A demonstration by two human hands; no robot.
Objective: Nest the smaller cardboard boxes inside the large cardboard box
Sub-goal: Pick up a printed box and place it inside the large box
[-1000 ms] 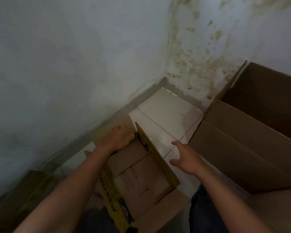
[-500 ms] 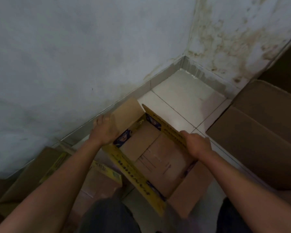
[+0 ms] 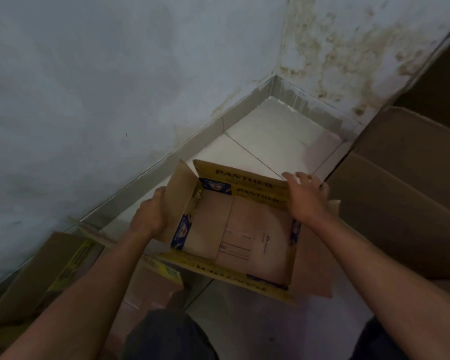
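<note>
Left grip (image 3: 151, 216) pinches the box's (image 3: 244, 229) side flap, right grip (image 3: 305, 197) clamps its far corner; held above the floor beside the big box (image 3: 400, 203). Looks light, flimsy; walls hold better than flaps.

The open box (image 3: 244, 229) you look down into is plain brown inside, with yellow flaps carrying dark printed letters and small blue patches at its inner corners. To the right of this box, the large box (image 3: 400, 203) is plain brown all over. To the left of it, another box (image 3: 70, 261) is brown with yellow stripes. Beyond it you see pale white floor tiles (image 3: 278, 133) and a grey-blue wall (image 3: 89, 87) with yellowish-brown stains (image 3: 348, 48).
</note>
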